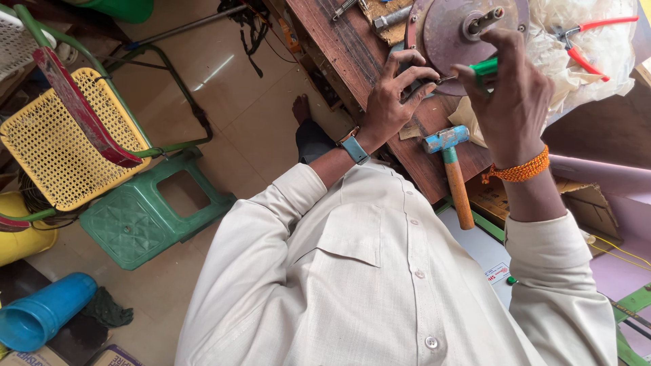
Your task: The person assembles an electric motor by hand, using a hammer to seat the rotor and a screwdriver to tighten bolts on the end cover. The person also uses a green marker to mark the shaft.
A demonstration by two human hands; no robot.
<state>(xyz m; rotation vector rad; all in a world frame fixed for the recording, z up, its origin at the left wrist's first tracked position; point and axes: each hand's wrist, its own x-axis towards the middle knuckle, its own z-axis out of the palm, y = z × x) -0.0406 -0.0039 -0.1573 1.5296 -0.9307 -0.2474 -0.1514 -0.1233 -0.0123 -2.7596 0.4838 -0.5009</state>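
My right hand (pixel 514 102), with an orange thread band at the wrist, grips a green-handled screwdriver (pixel 483 68) whose thin shaft points left. My left hand (pixel 397 91), wearing a blue-strapped watch, rests with bent fingers at the lower rim of a round rusty metal disc (pixel 441 30) that has a short shaft at its centre. The left fingertips meet the screwdriver's tip; whether they pinch a small part is hidden. The disc lies on a wooden workbench (pixel 352 47).
A blue-headed hammer (pixel 451 163) with a wooden handle lies on the bench edge below my hands. Red-handled pliers (pixel 583 41) sit on a clear plastic bag. On the floor to the left are a yellow mesh chair (pixel 61 135), green stool (pixel 146 217) and blue bucket (pixel 41 312).
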